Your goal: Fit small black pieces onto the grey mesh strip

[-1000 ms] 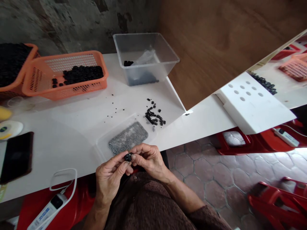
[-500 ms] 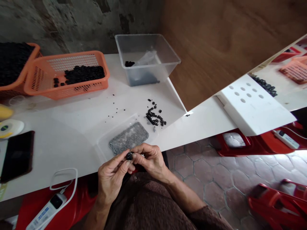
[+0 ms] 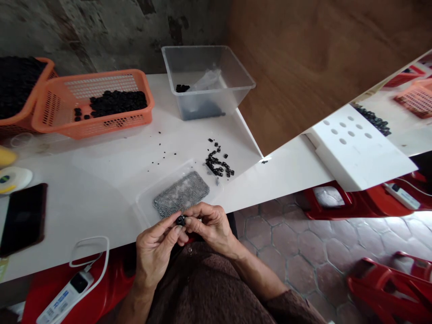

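Note:
Between the fingertips of both hands is a small round black part [image 3: 180,220]; its exact kind is too small to make out. My left hand [image 3: 157,245] pinches it from the left with thumb and forefinger. From the other side, the thumb and forefinger of my right hand [image 3: 211,227] close on the same part. Just beyond the fingers lies a shallow clear tray [image 3: 143,198] with a heap of thin silvery metal pins [image 3: 182,193]. Small black pieces [image 3: 218,164] are scattered past the tray's far right corner.
An orange basket [image 3: 94,130] of black parts and a clear plastic bin [image 3: 216,92] stand at the back. A brown wooden panel [image 3: 303,67] rises at right. A phone [image 3: 25,218] lies left; a power bank [image 3: 67,294] rests on a red stool.
Both hands stay at nearly the same place with the black part between them. The part appears slightly turned and a touch further left; the view has shifted slightly.

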Action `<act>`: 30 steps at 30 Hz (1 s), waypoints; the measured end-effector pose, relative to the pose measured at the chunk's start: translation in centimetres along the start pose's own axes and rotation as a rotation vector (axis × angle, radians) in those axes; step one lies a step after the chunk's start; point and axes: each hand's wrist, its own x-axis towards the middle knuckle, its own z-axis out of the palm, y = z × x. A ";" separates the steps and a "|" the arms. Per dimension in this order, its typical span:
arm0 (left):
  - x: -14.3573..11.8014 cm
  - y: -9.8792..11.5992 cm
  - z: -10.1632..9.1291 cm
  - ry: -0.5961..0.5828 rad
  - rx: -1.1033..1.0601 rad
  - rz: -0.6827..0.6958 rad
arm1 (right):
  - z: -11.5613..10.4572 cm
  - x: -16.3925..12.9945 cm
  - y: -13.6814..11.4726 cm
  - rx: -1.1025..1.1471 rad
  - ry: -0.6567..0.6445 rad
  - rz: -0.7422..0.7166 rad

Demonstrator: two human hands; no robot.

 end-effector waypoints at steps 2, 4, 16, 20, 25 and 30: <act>0.0 0.0 0.0 0.011 -0.010 -0.013 | 0.0 0.0 0.1 0.005 -0.001 -0.007; 0.1 -0.1 0.0 0.010 -0.043 -0.028 | 0.0 0.0 0.1 0.013 0.006 -0.002; 0.3 -0.2 0.3 0.037 -0.083 -0.050 | -0.2 -0.1 0.4 -0.067 -0.015 -0.025; 0.1 0.2 0.1 0.010 -0.010 -0.023 | -0.3 -0.1 0.2 -0.096 -0.100 -0.021; 0.3 0.4 0.0 0.003 0.035 0.029 | -0.4 0.3 -0.1 -0.158 -0.079 -0.034; 0.7 0.9 0.5 0.011 -0.008 -0.005 | -0.1 0.3 -0.2 -0.103 -0.033 -0.069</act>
